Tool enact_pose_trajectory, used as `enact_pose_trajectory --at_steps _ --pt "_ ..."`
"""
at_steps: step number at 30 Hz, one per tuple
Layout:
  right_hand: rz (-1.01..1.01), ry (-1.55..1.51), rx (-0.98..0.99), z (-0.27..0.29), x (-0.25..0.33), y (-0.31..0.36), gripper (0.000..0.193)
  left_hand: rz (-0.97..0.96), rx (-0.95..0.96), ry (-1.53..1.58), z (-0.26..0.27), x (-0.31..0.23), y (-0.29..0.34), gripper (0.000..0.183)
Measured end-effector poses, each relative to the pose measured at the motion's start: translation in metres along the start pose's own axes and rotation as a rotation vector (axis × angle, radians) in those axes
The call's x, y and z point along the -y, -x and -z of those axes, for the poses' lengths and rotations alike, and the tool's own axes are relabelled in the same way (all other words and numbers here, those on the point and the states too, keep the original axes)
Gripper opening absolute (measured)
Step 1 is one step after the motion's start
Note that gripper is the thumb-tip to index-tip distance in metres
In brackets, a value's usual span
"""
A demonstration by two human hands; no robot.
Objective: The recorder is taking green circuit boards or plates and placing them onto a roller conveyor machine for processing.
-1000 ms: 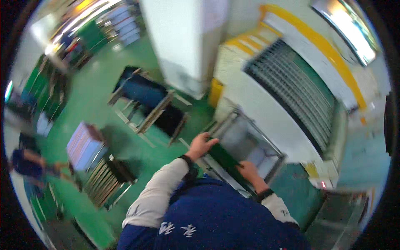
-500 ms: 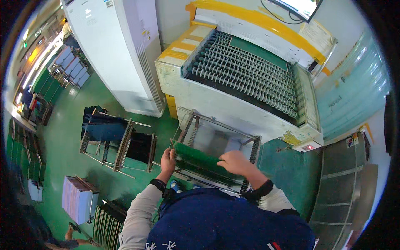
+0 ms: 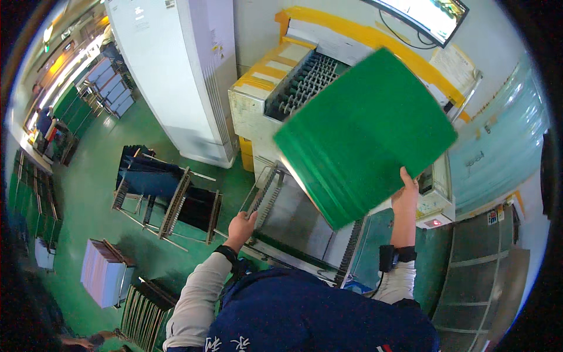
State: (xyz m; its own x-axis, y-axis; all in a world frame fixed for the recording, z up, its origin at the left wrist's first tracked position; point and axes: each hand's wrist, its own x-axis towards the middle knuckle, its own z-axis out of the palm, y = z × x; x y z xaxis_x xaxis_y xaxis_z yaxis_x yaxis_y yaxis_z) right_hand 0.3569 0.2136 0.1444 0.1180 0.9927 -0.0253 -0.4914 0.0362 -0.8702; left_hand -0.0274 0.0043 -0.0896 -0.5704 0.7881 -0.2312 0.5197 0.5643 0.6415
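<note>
My right hand [image 3: 406, 192] grips a large green rectangular panel [image 3: 369, 135] by its lower right edge, thumb on the upper face. The panel is raised and tilted, covering much of the roller machine [image 3: 252, 111] and part of the slotted metal rack [image 3: 346, 253] below. My left hand [image 3: 240, 229] is closed on the near left part of that rack, at the end of its toothed side rail. A dark green strip runs along the rack's near side; I cannot tell whether it is another panel.
A tall white cabinet [image 3: 170, 76] stands left of the machine. Further left are a rack of dark panels [image 3: 149, 179] and a stack of pale panels [image 3: 104, 273]. A screen [image 3: 431, 14] hangs above; a grey metal cabinet [image 3: 475, 270] stands at the right. Another person's hand shows lower left.
The green panel, upright in the rack between both hands before, has been lifted up and right in my right hand. My left hand has let go of it and now holds the rack.
</note>
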Motion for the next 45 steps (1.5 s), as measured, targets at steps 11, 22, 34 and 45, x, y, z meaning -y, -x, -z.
enact_pose_trajectory --at_steps 11,22,34,45 --pt "-0.342 -0.379 0.043 0.029 -0.083 -0.083 0.025 0.040 0.034 -0.043 0.000 -0.007 0.000 0.057" --pt "-0.301 -0.280 0.019 -0.008 -0.100 -0.156 0.025 0.056 0.032 -0.046 -0.007 0.000 -0.003 0.056" --pt "-0.434 0.214 0.219 -0.015 -0.098 -0.161 0.033 0.072 0.055 0.020 0.006 -0.012 0.006 0.054" --pt "0.812 1.727 0.227 -0.004 -0.134 -0.176 0.040 0.054 0.024 0.002 0.001 -0.007 0.007 0.053"
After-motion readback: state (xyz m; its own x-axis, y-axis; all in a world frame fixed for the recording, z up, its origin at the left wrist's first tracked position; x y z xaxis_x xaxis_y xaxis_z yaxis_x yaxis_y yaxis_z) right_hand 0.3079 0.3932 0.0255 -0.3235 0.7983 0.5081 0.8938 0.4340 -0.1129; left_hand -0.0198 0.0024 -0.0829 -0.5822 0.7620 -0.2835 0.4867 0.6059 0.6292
